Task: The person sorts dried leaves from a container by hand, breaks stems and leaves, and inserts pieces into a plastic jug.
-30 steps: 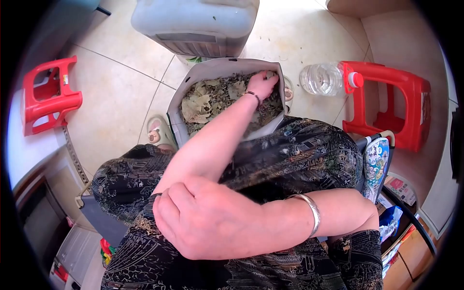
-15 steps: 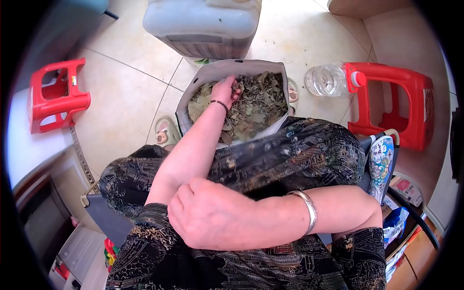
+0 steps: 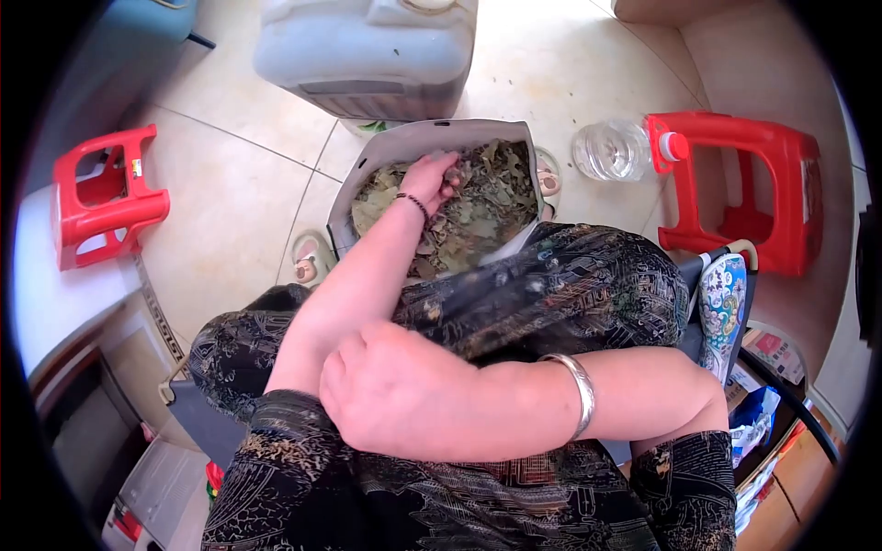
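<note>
A pale open-topped bag (image 3: 390, 147) stands between my knees, with dried leaves (image 3: 491, 207) and crumbled plant bits inside. My left hand (image 3: 432, 181) is in the bag, beaded bracelet at the wrist, its fingers curled among the leaves; the palm side is hidden. Across my lap lies my right arm, a silver bangle above the wrist. My right hand (image 3: 386, 390) is closed against my left arm by the dark patterned sleeve (image 3: 299, 418); what its fingers grip is hidden.
Beyond the bag is a large whitish plastic jug (image 3: 377, 55). A clear bottle (image 3: 611, 150) lies by a red stool (image 3: 795, 193) at right; another red stool (image 3: 110, 211) is at left. Slippers (image 3: 312, 257) flank the bag. A patterned cloth (image 3: 722, 308) hangs at my right.
My left hand has moved from the bag's right side to its left-centre. My right hand stays against my left arm. The view has shifted slightly.
</note>
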{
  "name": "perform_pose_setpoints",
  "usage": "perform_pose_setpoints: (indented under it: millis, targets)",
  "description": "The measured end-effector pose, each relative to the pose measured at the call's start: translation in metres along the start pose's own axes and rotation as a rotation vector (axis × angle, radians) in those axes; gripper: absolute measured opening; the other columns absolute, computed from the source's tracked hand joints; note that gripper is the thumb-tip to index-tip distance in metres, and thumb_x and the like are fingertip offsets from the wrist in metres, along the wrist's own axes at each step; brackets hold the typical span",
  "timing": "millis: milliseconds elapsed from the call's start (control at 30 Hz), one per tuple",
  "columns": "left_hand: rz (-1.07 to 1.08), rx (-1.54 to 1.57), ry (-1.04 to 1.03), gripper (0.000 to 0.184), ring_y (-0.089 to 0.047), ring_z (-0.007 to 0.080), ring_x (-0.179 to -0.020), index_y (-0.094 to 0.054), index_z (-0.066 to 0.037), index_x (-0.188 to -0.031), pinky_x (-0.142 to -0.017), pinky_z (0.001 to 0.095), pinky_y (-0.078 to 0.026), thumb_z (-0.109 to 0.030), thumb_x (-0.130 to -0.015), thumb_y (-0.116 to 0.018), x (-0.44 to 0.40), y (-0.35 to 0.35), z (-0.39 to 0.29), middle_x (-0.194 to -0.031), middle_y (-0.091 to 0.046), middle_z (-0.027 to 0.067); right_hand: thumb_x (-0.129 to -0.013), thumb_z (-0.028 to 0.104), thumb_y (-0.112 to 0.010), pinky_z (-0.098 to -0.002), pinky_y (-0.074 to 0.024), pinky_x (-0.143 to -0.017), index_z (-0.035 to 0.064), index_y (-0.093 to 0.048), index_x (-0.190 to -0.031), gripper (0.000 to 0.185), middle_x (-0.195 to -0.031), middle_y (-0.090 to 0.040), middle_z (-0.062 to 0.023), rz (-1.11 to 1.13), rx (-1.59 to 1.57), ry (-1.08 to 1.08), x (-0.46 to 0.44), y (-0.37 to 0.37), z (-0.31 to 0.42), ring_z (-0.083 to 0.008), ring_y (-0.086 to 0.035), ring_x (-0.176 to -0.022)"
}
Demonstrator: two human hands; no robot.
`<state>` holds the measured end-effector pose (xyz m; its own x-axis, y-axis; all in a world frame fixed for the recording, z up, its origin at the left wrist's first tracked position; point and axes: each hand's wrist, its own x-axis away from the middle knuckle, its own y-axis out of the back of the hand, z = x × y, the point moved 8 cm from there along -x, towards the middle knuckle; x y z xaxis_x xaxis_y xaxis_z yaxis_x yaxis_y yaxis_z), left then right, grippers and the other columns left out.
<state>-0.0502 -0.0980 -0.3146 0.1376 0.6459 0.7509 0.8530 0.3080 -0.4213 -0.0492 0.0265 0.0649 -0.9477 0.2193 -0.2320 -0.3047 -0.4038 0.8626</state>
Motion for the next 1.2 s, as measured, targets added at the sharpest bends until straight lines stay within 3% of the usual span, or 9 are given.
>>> perform_pose_setpoints:
  millis: [100,333,433,467,533,700,800,1033,1200]
  targets:
    - [0.311,0.149,0.124,0.014,-0.059,0.0157,-0.073,-0.057,-0.007,-0.094,-0.051,0.0232,-0.043,-0.02,-0.091,-0.054,0.047,-0.019,-0.018,-0.084,-0.06,0.005,-0.06,0.016,-0.059,-0.0283,-0.0376,-0.053,0.0038,-0.058,-0.066,0.013,-0.062,-0.053,-0.0026,-0.006,-0.012,-0.001,-0.001,-0.006,0.003,-0.0173,-0.051,-0.059]
    - [0.313,0.149,0.055,0.018,-0.061,0.0305,-0.096,-0.056,-0.001,-0.092,-0.072,0.0338,-0.055,-0.018,-0.092,-0.05,0.133,-0.04,-0.074,-0.098,-0.059,0.0107,-0.065,0.01,-0.058,-0.0331,-0.0503,-0.053,0.003,-0.057,-0.067,0.008,-0.065,-0.058,-0.0087,0.033,-0.244,0.059,0.0,-0.003,-0.013,-0.0227,-0.061,-0.061]
    - [0.296,0.11,0.038,0.02,-0.061,0.0298,-0.097,-0.057,0.0,-0.097,-0.076,0.0352,-0.055,-0.018,-0.092,-0.049,0.163,-0.041,-0.086,-0.102,-0.059,0.012,-0.074,0.006,-0.055,-0.0348,-0.0514,-0.054,0.0027,-0.057,-0.07,0.006,-0.068,-0.061,-0.0113,0.318,0.068,-0.154,-0.003,0.017,-0.051,-0.0266,-0.063,-0.062]
    - [0.282,0.117,-0.016,0.022,-0.06,0.0285,-0.1,-0.056,0.0,-0.103,-0.08,0.0365,-0.054,-0.016,-0.093,-0.047,0.186,-0.046,-0.096,-0.108,-0.058,0.0124,-0.078,0.007,-0.057,-0.0347,-0.0517,-0.058,0.0035,-0.061,-0.076,0.006,-0.072,-0.062,-0.0116,-0.036,-0.026,-0.205,-0.002,0.049,-0.065,-0.0279,-0.064,-0.066]
    - [0.252,0.137,-0.032,0.024,-0.061,0.0296,-0.096,-0.054,0.003,-0.109,-0.086,0.0401,-0.051,-0.013,-0.092,-0.047,0.217,-0.04,-0.101,-0.107,-0.058,0.0136,-0.08,0.009,-0.06,-0.033,-0.0507,-0.064,0.0016,-0.065,-0.09,0.013,-0.08,-0.064,-0.016,-0.207,-0.163,-0.458,0.01,0.079,-0.104,-0.0288,-0.064,-0.072]
    - [0.385,0.242,-0.112,0.024,-0.054,0.0284,-0.111,-0.054,0.001,-0.109,-0.098,0.0465,-0.044,-0.01,-0.092,-0.042,0.237,-0.046,-0.102,-0.115,-0.056,0.0146,-0.079,0.015,-0.058,-0.0401,-0.0507,-0.066,0.0037,-0.066,-0.082,0.014,-0.074,-0.064,-0.015,-0.16,-0.092,-0.457,0.011,0.068,-0.112,-0.0327,-0.063,-0.074]
    - [0.384,0.367,-0.131,0.025,-0.055,0.0262,-0.102,-0.053,0.003,-0.109,-0.097,0.0451,-0.044,-0.012,-0.092,-0.042,0.243,-0.055,-0.11,-0.109,-0.054,0.0135,-0.079,0.015,-0.057,-0.0399,-0.0508,-0.068,0.0053,-0.066,-0.085,0.014,-0.076,-0.065,-0.014,-0.063,-0.039,-0.458,0.01,0.049,-0.113,-0.0319,-0.063,-0.076]
    - [0.38,0.38,-0.141,0.033,-0.054,0.027,-0.111,-0.048,0.002,-0.115,-0.1,0.0491,-0.042,-0.015,-0.095,-0.028,0.236,-0.058,-0.115,-0.114,-0.056,0.0151,-0.079,0.014,-0.057,-0.0406,-0.05,-0.068,0.008,-0.066,-0.084,0.012,-0.078,-0.064,-0.0119,-0.061,0.013,-0.48,0.01,0.042,-0.119,-0.0305,-0.063,-0.078]
    - [0.337,0.373,-0.136,0.031,-0.054,0.0245,-0.106,-0.048,0.003,-0.114,-0.095,0.0484,-0.045,-0.015,-0.095,-0.031,0.24,-0.057,-0.112,-0.112,-0.055,0.0136,-0.078,0.014,-0.057,-0.0401,-0.0498,-0.067,0.0083,-0.065,-0.084,0.011,-0.079,-0.063,-0.0103,-0.091,-0.019,-0.433,0.005,0.033,-0.113,-0.0288,-0.062,-0.08]
